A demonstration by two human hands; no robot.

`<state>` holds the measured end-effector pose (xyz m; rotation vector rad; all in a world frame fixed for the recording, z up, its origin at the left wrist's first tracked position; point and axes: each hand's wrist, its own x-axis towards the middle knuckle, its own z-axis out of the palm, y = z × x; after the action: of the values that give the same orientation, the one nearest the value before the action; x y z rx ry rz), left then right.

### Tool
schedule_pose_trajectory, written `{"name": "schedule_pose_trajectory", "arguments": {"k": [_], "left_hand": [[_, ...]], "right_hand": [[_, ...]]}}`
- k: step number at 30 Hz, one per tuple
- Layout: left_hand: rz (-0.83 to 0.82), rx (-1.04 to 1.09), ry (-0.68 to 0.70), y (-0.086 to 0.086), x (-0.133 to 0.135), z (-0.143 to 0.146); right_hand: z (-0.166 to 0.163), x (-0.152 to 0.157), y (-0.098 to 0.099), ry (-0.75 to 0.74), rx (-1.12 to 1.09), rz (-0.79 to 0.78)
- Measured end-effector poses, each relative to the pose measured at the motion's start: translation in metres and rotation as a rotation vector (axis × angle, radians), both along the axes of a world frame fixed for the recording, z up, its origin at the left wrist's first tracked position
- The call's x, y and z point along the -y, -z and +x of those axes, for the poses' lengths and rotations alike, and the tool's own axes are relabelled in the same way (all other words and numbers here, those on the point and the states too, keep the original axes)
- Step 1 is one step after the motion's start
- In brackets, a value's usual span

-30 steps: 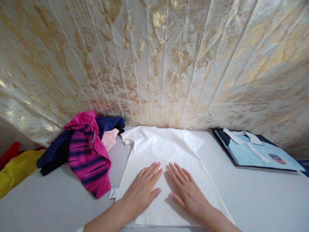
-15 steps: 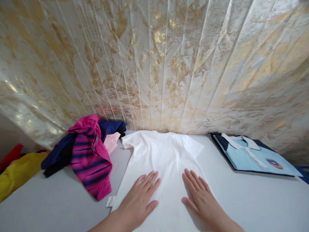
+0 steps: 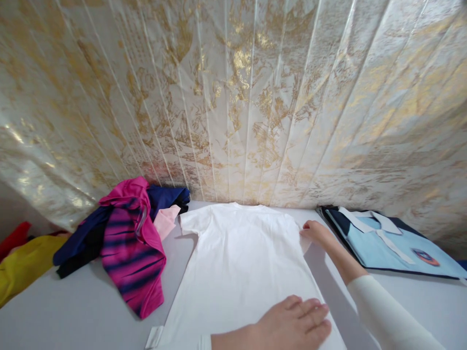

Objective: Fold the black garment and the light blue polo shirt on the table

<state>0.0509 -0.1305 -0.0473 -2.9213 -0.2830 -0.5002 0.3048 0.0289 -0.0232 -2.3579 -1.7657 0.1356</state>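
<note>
A white T-shirt (image 3: 241, 257) lies spread out on the table, neckline toward the wall. My right hand (image 3: 314, 232) pinches its right-hand sleeve between closed fingers, with the sleeve folding down beneath them. Near the lower right of the shirt is my left hand (image 3: 292, 323), palm down over the fabric with fingers stretched out and holding nothing. The left-hand sleeve (image 3: 195, 222) lies flat. A small white label (image 3: 153, 337) sticks out at the shirt's left side.
Crumpled clothes, among them a pink and navy striped garment (image 3: 133, 257), are heaped left. A yellow cloth (image 3: 31, 257) lies beyond them. A folded light-blue polo shirt (image 3: 392, 243) tops a stack at right. A gold-patterned covering (image 3: 233, 97) hangs behind the table (image 3: 83, 311).
Both hands lay flat on the shirt before. My right hand has gone up and outward and grasped the sleeve; my left hand has shifted right across the shirt.
</note>
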Motion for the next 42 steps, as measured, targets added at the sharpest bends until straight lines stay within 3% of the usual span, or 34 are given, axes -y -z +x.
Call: {"name": "schedule_pose_trajectory", "arguments": {"k": [4, 11, 14, 16, 19, 21, 23, 27, 30, 33, 35, 37, 40, 42], "left_hand": [[0.131, 0.116, 0.001, 0.02, 0.004, 0.021], [0.103, 0.105, 0.016, 0.018, 0.006, 0.03], [0.012, 0.081, 0.065, 0.013, 0.004, 0.029], [-0.039, 0.064, 0.023, 0.008, 0.002, 0.025], [-0.069, 0.037, -0.085, 0.004, 0.001, 0.018], [-0.067, 0.037, -0.111, 0.007, 0.002, 0.016], [-0.065, 0.051, -0.118, 0.013, 0.005, 0.016], [-0.083, 0.072, -0.11, 0.023, 0.008, 0.019], [-0.135, 0.077, -0.102, 0.023, 0.009, 0.02], [-0.299, 0.094, -0.081, 0.012, 0.009, 0.017], [-0.482, 0.164, -0.169, -0.002, 0.004, 0.008], [-0.619, 0.26, -0.365, -0.017, -0.01, -0.007], [-0.545, 0.275, -0.645, -0.032, -0.049, -0.037], [-0.454, 0.234, -0.794, -0.033, -0.081, -0.057]], "right_hand": [[0.022, -0.023, -0.01, 0.024, -0.002, 0.084], [0.03, -0.036, 0.002, -0.046, -0.003, 0.2], [0.015, -0.034, 0.004, -0.063, 0.013, 0.239], [-0.001, -0.025, 0.004, -0.092, 0.044, 0.275], [-0.038, 0.005, 0.009, -0.301, 0.082, 0.331], [-0.066, 0.032, 0.02, -0.469, 0.062, 0.279], [-0.091, 0.056, 0.033, -0.535, 0.071, 0.195], [-0.113, 0.064, 0.044, -0.47, 0.145, 0.091], [-0.114, 0.041, 0.04, -0.383, 0.19, 0.089], [-0.114, 0.019, 0.037, -0.331, 0.204, 0.09], [-0.114, 0.013, 0.037, -0.321, 0.203, 0.101], [-0.114, 0.012, 0.037, -0.324, 0.197, 0.125], [-0.116, 0.017, 0.034, -0.327, 0.173, 0.149], [-0.123, 0.024, 0.031, -0.296, 0.15, 0.149]]}}
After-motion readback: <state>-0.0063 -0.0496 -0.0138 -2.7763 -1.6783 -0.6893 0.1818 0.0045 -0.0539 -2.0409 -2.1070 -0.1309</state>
